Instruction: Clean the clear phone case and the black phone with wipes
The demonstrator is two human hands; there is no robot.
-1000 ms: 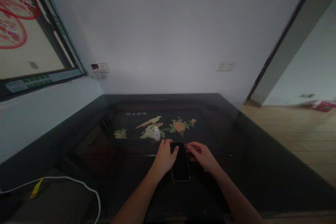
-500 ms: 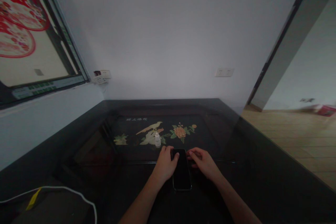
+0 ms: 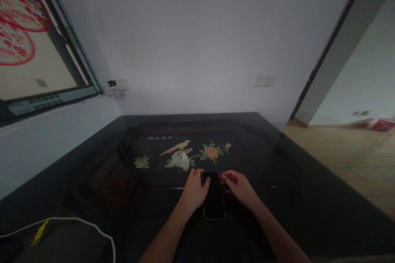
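A dark smartphone (image 3: 214, 201) with a black screen lies on the glossy black table, its long side pointing away from me. My left hand (image 3: 194, 191) grips its upper left edge, the thumb resting on the glass. At the phone's upper right corner is my right hand (image 3: 239, 187), thumb and forefinger pinched together against the edge. Whatever those fingertips may hold is too small to make out. Just beyond my left hand stands a small clear bottle (image 3: 185, 162) with a whitish cap, upright.
The black table (image 3: 148, 230) bears an inlaid bird and flower picture (image 3: 211, 153). A white cable (image 3: 77, 219) with a yellow tag (image 3: 40, 232) crosses the near left. Wall sockets (image 3: 264, 81) are behind, a window (image 3: 46, 49) is at left, and wooden flooring (image 3: 333, 148) lies right.
The whole view has shifted slightly, so the table and phone appear a little higher. Both hands keep nearly the same pose at the phone.
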